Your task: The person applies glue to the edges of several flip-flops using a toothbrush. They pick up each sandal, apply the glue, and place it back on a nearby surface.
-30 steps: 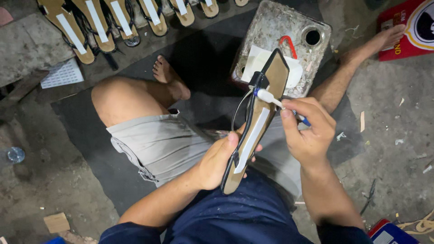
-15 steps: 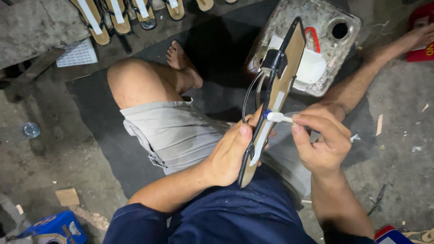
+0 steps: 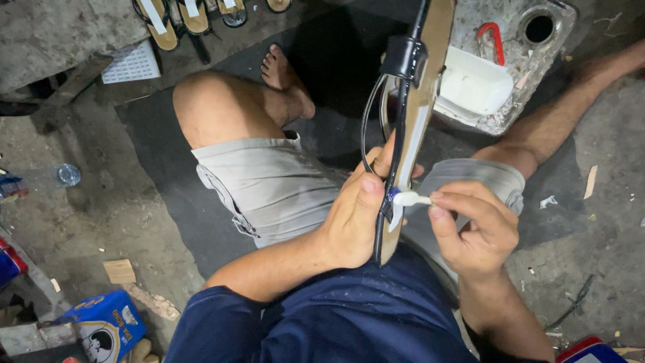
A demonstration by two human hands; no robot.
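Hands first: your left hand (image 3: pixel 353 215) grips the tan sandal sole with black straps (image 3: pixel 410 134) upright, now raised closer. Your right hand (image 3: pixel 474 228) pinches a small white brush (image 3: pixel 410 198), moved down onto the sole's lower edge. Beyond sits a white tub (image 3: pixel 477 84).

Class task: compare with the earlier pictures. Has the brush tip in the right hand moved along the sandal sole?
Yes. The brush tip has moved down the sandal sole, away from the black strap, toward the left hand.

Left hand (image 3: pixel 353 215) clenched, right hand (image 3: pixel 474 232) pinching
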